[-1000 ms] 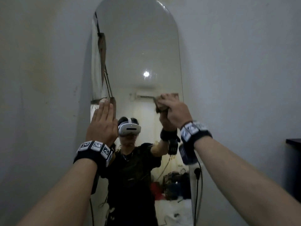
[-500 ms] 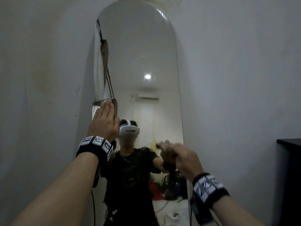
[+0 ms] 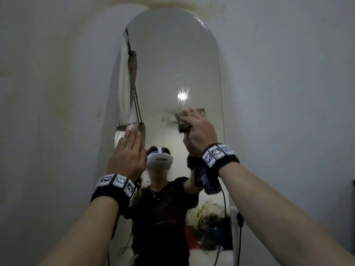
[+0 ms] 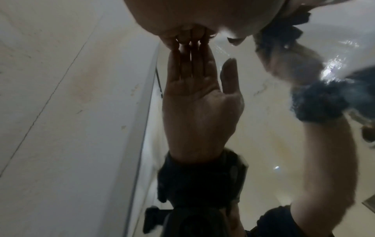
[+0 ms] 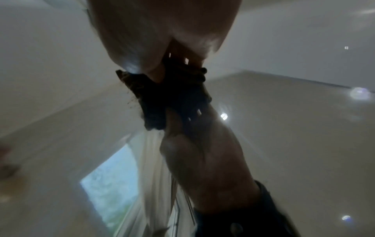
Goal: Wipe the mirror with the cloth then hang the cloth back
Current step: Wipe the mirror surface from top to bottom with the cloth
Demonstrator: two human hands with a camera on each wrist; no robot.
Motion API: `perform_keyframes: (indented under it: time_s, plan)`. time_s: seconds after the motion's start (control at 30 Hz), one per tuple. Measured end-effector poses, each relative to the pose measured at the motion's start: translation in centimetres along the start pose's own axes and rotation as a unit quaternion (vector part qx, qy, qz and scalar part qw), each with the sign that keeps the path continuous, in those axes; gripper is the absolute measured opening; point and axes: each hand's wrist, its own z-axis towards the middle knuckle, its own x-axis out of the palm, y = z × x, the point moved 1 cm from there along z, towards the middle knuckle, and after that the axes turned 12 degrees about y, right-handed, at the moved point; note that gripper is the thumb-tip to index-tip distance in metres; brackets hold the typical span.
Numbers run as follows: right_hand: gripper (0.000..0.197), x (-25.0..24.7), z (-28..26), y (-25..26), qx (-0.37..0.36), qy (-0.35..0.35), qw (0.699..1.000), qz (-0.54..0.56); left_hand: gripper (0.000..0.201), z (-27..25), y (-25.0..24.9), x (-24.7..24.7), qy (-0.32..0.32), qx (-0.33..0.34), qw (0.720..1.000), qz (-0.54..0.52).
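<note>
A tall arched mirror (image 3: 172, 64) leans on a pale wall. My right hand (image 3: 197, 129) grips a crumpled brown cloth (image 3: 181, 122) and presses it against the glass, on the right side at mid height. The right wrist view shows that hand (image 5: 162, 40) from below, fingers curled round the dark cloth (image 5: 140, 85) where it meets the glass. My left hand (image 3: 128, 148) lies flat on the mirror near its left edge, fingers straight and together. From the left wrist, its fingertips (image 4: 186, 38) touch the mirror (image 4: 263, 136) and meet their own reflection.
Bare wall (image 3: 57, 112) runs on both sides of the mirror. A black cable with a plug (image 3: 240, 219) hangs by the mirror's lower right edge. A dark piece of furniture (image 3: 353, 191) shows at the far right. The glass reflects me, a curtain and clutter on the floor.
My right hand swept the cloth down the right side of the glass and has come back up to about where it started. The left hand stayed flat on the mirror.
</note>
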Motion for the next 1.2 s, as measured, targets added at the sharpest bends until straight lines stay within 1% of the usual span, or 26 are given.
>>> perform_keyframes:
  time_s: [0.1, 0.17, 0.23, 0.33, 0.43, 0.5, 0.57, 0.67, 0.73, 0.77, 0.8, 0.87, 0.9, 0.93, 0.97, 1.0, 1.07, 1.2]
  plan:
    - [0.044, 2.8, -7.6, 0.7, -0.028, -0.001, 1.000, -0.005, 0.065, 0.1, -0.5, -0.2, 0.010, -0.012, 1.000, -0.010]
    - [0.041, 4.3, -12.0, 0.8, -0.038, 0.005, 0.999, -0.012, 0.062, 0.1, -0.7, -0.3, 0.021, -0.021, 1.000, -0.010]
    - [0.044, 5.7, -16.0, 0.7, -0.042, 0.013, 0.999, -0.025, 0.060, -0.1, -0.9, -0.8, 0.028, -0.026, 0.999, -0.020]
    - [0.054, 7.3, -21.0, 0.7, -0.055, 0.046, 0.997, -0.026, 0.059, -0.3, -1.0, -1.6, 0.041, -0.018, 0.998, -0.033]
    - [0.050, 7.1, -23.8, 1.4, -0.074, 0.066, 0.994, -0.049, 0.059, -0.5, -0.9, -2.6, 0.051, -0.008, 0.998, -0.046]
    - [0.045, 5.4, -22.7, 2.2, -0.073, 0.051, 0.995, -0.043, 0.058, -0.8, -0.8, -3.1, 0.040, 0.001, 0.999, -0.037]
    - [0.043, 3.1, -19.0, 3.0, -0.055, 0.017, 0.998, 0.006, 0.057, -0.9, -0.7, -3.5, 0.037, 0.009, 0.999, -0.027]
    - [0.033, -1.4, -9.3, 4.6, -0.053, -0.085, 0.992, 0.075, 0.057, -0.6, -0.2, -3.4, 0.035, 0.018, 0.999, -0.004]
    - [0.040, -3.7, -1.8, 5.1, -0.049, -0.105, 0.990, 0.077, 0.057, -0.4, -0.1, -3.2, 0.030, 0.016, 0.999, 0.002]
    - [0.042, -4.5, 1.8, 5.2, -0.042, -0.096, 0.993, 0.063, 0.056, -0.4, -0.1, -3.1, 0.024, 0.013, 1.000, 0.001]
    - [0.045, -4.9, 4.9, 5.3, -0.030, -0.070, 0.996, 0.049, 0.055, -0.4, -0.2, -3.0, 0.017, 0.011, 1.000, 0.003]
    - [0.053, -4.1, 9.1, 5.3, -0.020, 0.027, 0.999, 0.018, 0.054, -0.3, -0.3, -2.6, 0.008, 0.007, 1.000, 0.013]
    - [0.055, -3.2, 9.6, 5.3, -0.020, 0.079, 0.997, 0.003, 0.054, -0.3, -0.3, -2.4, 0.004, 0.005, 1.000, 0.017]
    - [0.055, -2.2, 9.3, 5.3, -0.017, 0.106, 0.994, -0.005, 0.054, -0.2, -0.3, -2.1, 0.000, 0.001, 1.000, 0.021]
    - [0.056, -1.2, 8.2, 5.5, -0.023, 0.099, 0.995, -0.007, 0.055, -0.1, -0.2, -1.8, 0.001, -0.002, 1.000, 0.023]
    - [0.056, -0.3, 6.4, 5.5, -0.039, 0.072, 0.997, -0.011, 0.055, 0.0, -0.1, -1.5, 0.005, -0.005, 1.000, 0.023]
    - [0.055, 2.1, 1.9, 5.5, -0.073, 0.036, 0.996, -0.024, 0.057, 0.3, 0.1, -0.9, 0.011, -0.007, 1.000, 0.020]
    - [0.043, 6.4, -8.3, 5.2, -0.123, 0.020, 0.992, -0.033, 0.060, 0.6, 0.1, -0.3, 0.022, -0.014, 1.000, 0.011]
